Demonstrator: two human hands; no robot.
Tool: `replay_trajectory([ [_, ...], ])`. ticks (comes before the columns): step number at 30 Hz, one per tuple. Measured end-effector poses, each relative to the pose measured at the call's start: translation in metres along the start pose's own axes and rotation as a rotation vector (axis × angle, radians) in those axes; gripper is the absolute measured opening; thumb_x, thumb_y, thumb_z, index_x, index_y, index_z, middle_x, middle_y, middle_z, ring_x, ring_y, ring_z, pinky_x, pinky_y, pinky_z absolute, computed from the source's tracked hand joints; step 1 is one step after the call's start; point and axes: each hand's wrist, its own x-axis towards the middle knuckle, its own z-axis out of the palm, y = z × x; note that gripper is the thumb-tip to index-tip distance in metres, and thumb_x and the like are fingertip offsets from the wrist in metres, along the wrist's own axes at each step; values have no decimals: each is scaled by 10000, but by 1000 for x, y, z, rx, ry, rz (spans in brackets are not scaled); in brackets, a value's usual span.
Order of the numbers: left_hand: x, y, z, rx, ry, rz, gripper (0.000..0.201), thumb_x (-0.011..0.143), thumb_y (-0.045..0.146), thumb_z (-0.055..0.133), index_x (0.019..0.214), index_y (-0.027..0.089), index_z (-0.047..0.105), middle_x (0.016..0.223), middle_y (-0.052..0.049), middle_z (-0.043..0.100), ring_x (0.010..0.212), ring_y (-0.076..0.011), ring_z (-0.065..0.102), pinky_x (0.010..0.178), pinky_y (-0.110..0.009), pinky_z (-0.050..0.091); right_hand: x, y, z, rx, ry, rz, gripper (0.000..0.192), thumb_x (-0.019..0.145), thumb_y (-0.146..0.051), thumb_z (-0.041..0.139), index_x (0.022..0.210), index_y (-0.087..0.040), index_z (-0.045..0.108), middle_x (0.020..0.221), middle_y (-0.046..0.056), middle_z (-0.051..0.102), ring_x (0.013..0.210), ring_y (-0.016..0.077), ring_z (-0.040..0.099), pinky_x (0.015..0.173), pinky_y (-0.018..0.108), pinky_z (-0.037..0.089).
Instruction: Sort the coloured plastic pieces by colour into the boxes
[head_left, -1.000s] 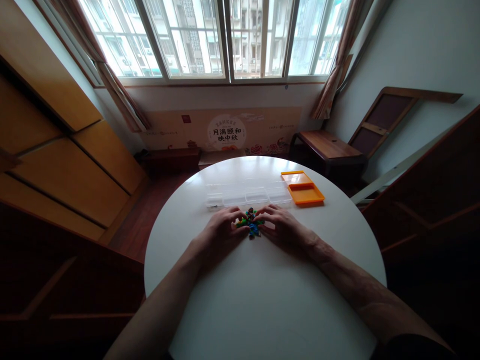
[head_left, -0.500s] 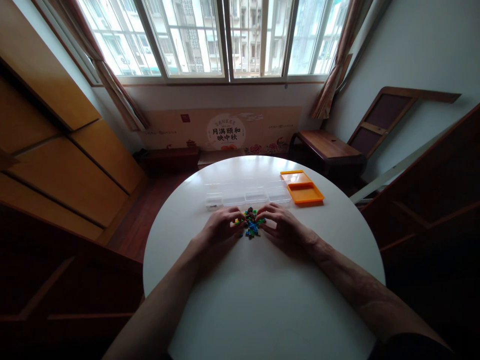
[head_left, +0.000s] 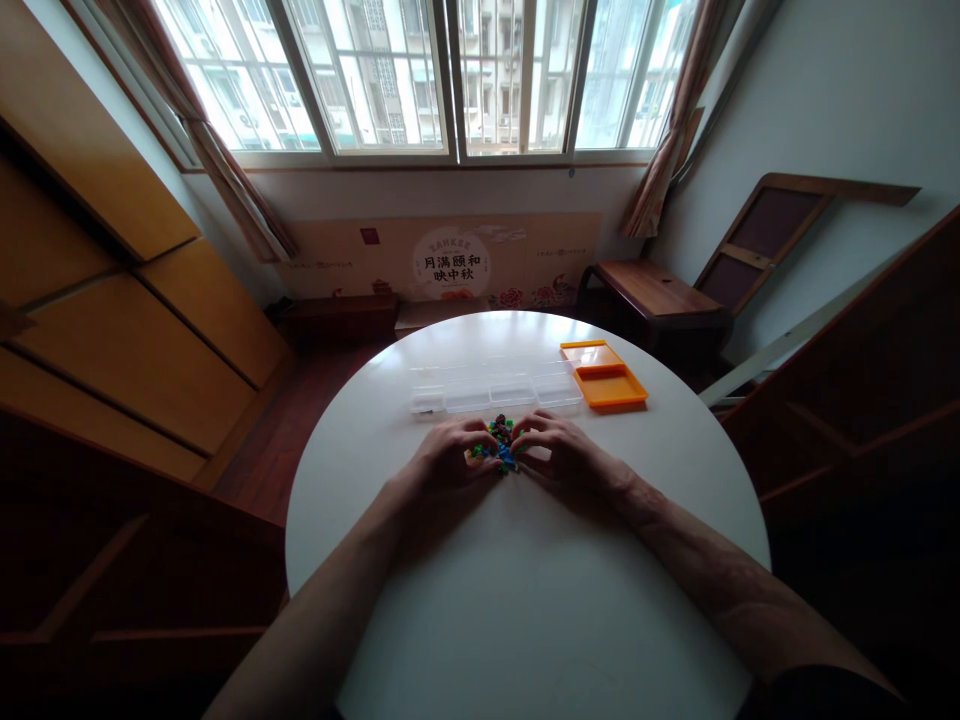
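A small heap of coloured pieces (head_left: 502,434), blue, green and dark brown, lies between the left grip (head_left: 448,446) and the right grip (head_left: 565,446), with fingertips at its edges. Both grips are half curled, thumb and fingers slightly apart; whether either pinches a piece, I cannot tell. Just beyond sits a clear compartment box (head_left: 469,398), with an orange case (head_left: 611,389) at its right end.

The banner (head_left: 529,240) under the window (head_left: 397,90) reads 月满颐和 above 映中秋; its other lettering is too small to read surely. The surface (head_left: 540,600) is white and rounded. Curtains (head_left: 232,190) flank the window, and yellow-brown cabinets (head_left: 142,335) stand left.
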Motion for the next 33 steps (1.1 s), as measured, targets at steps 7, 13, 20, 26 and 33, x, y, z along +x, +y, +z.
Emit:
replay_trajectory([
  [7,-1,-4,5,3,-2,-3,181,1002,446,757,1008,281,832,1030,-51,804,864,-183,748,780,-295,564,0,-2,-2,2,7,-5,32,1023,-249,759,1039,-276,767,1186,65,778,1076,233,715,945,408,643],
  [13,-2,-7,7,3,1,3,164,1011,430,752,1010,287,832,1056,-51,803,880,-179,747,785,-292,568,1,-7,-5,14,-1,27,81,1006,-276,793,1084,-297,779,1218,57,777,1115,231,717,986,414,644],
  [20,-1,-7,10,-2,17,23,141,1004,406,759,1002,290,839,1042,-47,806,873,-177,752,778,-284,564,-1,-2,0,3,10,14,110,999,-291,811,1105,-307,786,1234,51,775,1126,229,718,1005,417,642],
  [26,-1,-6,11,-39,-6,24,163,1015,428,752,1059,302,845,1070,-50,808,912,-184,764,823,-302,583,-1,-1,2,22,11,16,57,1019,-272,780,1068,-300,787,1232,48,778,1110,223,722,977,405,647],
  [33,1,-4,9,-18,4,17,142,1012,371,733,1002,285,846,1067,-52,819,903,-192,768,799,-305,587,0,2,3,-12,-1,12,65,1035,-248,744,1052,-290,791,1200,50,788,1100,232,721,957,415,646],
])
